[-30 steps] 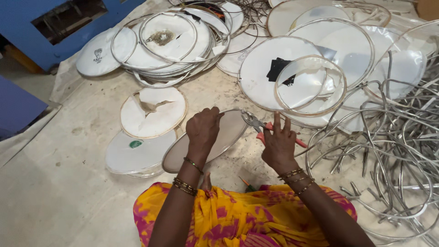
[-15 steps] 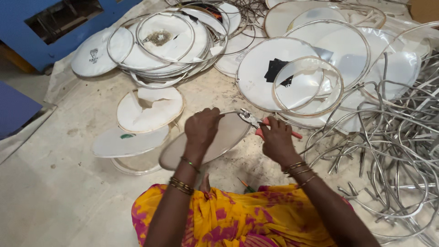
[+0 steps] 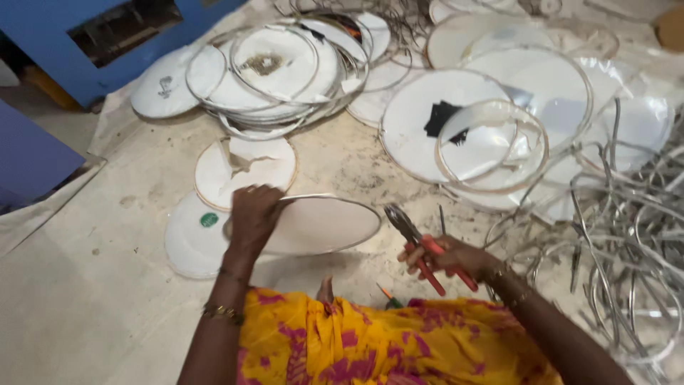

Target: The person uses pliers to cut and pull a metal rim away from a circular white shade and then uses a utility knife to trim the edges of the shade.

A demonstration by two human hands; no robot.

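While gripped: disc (image 3: 320,224), pliers (image 3: 420,246).

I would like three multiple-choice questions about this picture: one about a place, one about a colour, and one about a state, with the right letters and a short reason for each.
1. Where does the round white disc held by the left hand sit?
A. Between the two hands
B. On top of the blue cabinet
C. Inside the tangle of metal rings

2. What colour are the handles of the pliers?
A. Green
B. Red
C. Black

3. What is the state of the pliers in the right hand?
A. Lying loose on the floor
B. Clamped on the disc's rim
C. Held apart from the disc

Answers:
1. A, the disc lies in front of the person, with the left hand on its left edge and the right hand to its right.
2. B, the handles show red against the fingers.
3. C, a gap of floor shows between the pliers' tip and the disc.
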